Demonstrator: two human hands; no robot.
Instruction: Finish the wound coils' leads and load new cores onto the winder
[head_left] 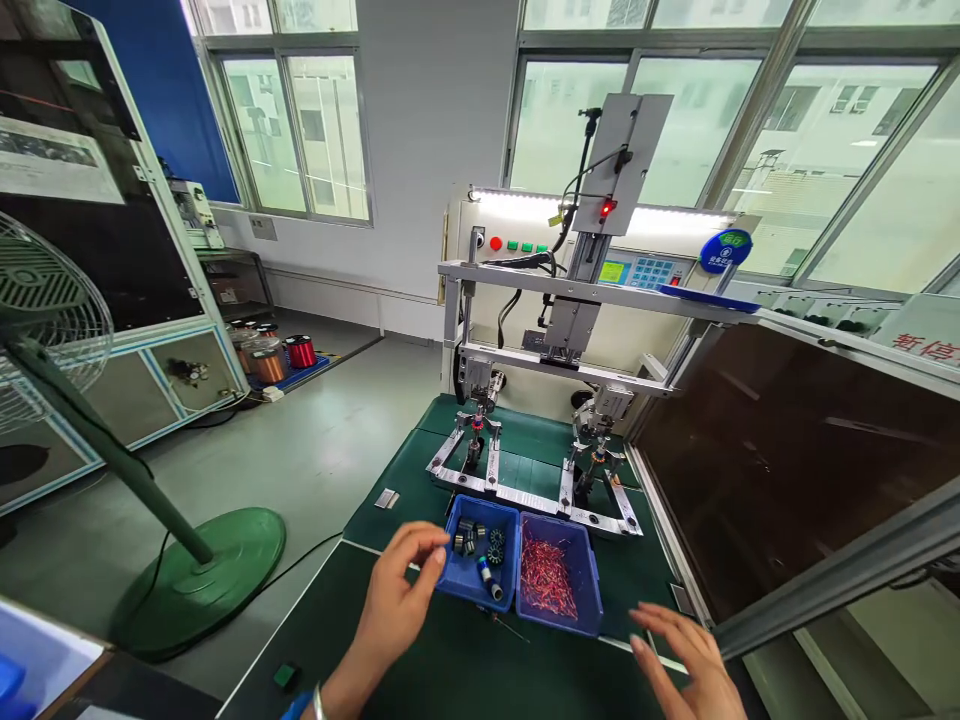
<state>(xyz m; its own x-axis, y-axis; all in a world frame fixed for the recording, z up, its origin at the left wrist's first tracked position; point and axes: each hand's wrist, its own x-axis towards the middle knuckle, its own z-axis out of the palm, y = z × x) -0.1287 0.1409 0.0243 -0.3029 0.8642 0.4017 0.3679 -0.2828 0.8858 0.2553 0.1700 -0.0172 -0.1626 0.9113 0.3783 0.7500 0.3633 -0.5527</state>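
Note:
My left hand is raised at the left edge of a blue bin, its thumb and curled fingers slightly apart with nothing visible between them. In that bin lie several dark metal cylinders, a black round slotted part and a small blue-and-white tube. Beside it stands a second blue bin with a heap of red wire scraps. To the right of the bins my right hand hovers over the green mat, fingers spread and holding nothing.
Behind the bins is a two-station machine with a metal frame, clamps, a left spindle and a right spindle. A brown panel walls off the right side. A fan with a green base stands left; a small green block lies front left.

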